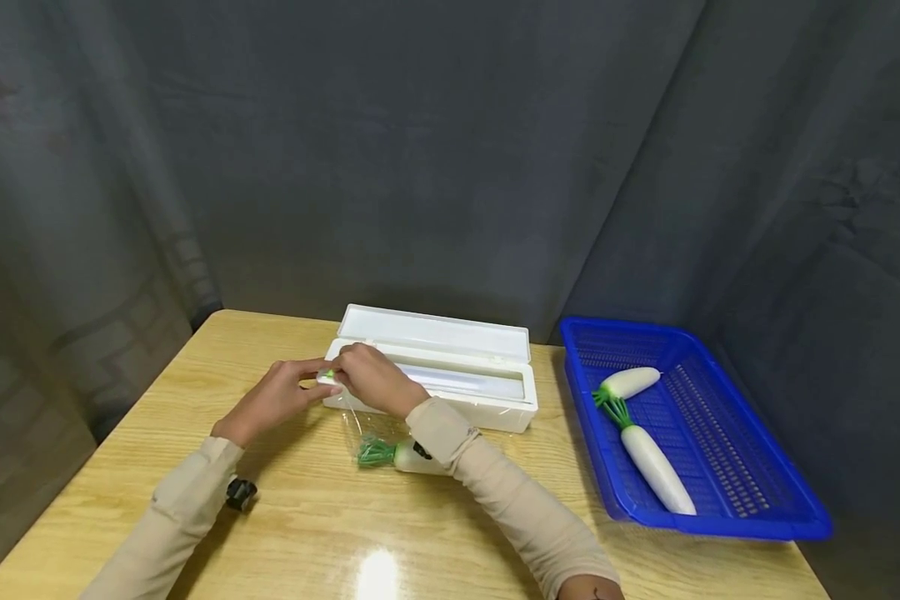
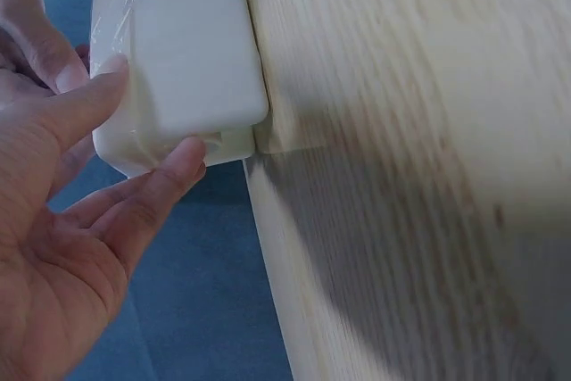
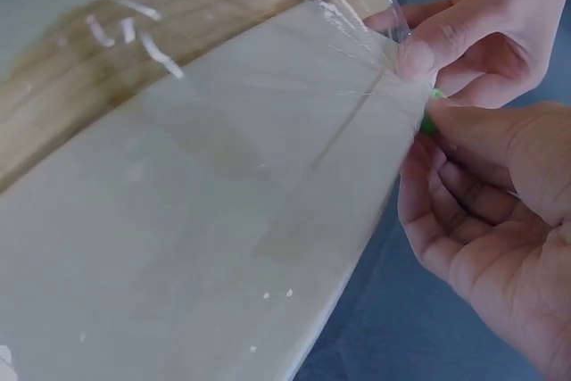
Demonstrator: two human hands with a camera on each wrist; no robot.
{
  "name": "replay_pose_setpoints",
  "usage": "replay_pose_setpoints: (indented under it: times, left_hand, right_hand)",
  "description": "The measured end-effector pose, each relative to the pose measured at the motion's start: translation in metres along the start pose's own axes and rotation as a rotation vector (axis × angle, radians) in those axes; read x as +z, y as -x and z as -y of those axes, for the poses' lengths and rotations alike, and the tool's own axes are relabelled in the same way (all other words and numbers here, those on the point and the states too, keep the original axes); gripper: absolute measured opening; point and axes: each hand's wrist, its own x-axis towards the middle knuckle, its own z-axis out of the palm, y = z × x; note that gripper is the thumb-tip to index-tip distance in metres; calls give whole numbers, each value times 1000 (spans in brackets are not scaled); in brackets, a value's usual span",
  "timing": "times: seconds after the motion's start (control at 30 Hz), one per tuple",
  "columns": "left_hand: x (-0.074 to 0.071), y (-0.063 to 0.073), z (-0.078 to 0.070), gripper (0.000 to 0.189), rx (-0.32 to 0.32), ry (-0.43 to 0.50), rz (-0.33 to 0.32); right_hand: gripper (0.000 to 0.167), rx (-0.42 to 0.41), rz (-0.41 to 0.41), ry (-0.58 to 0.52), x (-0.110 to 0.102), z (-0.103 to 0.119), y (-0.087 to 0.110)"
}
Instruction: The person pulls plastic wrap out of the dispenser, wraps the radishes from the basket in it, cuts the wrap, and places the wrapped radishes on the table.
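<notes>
A white cling film dispenser (image 1: pixel 487 412) lies at the back of the table with its lid (image 1: pixel 435 330) tipped back. My left hand (image 1: pixel 273 402) holds the dispenser's left end, thumb and fingers spread around the corner. At that same end, my right hand (image 1: pixel 375 379) pinches a small green slider (image 3: pixel 431 120) between thumb and finger. Clear cling film (image 3: pixel 366 20) drapes over the dispenser's front, creased near the left thumb. In the head view the film hangs down toward a white radish (image 1: pixel 414 457) with green stalks, partly hidden behind my right forearm.
To the right stands a blue plastic basket (image 1: pixel 613 492) holding two more white radishes (image 1: pixel 656 467) with green stalks. Dark grey curtains hang behind the wooden table (image 1: pixel 300 533). The basket's front right corner overhangs the table's right edge.
</notes>
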Motion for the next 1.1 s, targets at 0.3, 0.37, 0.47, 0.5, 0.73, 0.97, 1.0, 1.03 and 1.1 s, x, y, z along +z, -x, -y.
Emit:
replay_pose_setpoints:
  times: [0.3,0.37,0.47,0.5,0.73,0.97,1.0,1.03,1.1]
  left_hand:
    - [3,0,2,39,-25,29,-22]
    - [4,-1,1,40,-36,51,-11]
    - [5,-1,2,40,-50,45,-7]
    - [5,-1,2,40,-56,37,-12]
    - [1,2,4,38,-22,36,-52]
    - [6,1,8,28,39,121,-45]
    - [5,1,8,28,41,115,-42]
    - [5,1,7,27,40,115,-32]
    - [4,0,7,26,38,121,-19]
  right_hand:
    - [25,-17,6,47,-2,-7,7]
    - [21,-16,7,31,-3,-9,11]
    - [18,-13,5,3,-5,-12,17]
    - [20,-13,1,-5,-6,-13,19]
    - [27,-33,-29,-8,-11,-18,28]
    - [21,-39,-33,34,-9,-19,34]
    - [21,-43,-35,43,-9,-20,35]
    - [20,-49,-41,48,-9,-20,36]
    - [19,-54,-50,53,-9,-22,37]
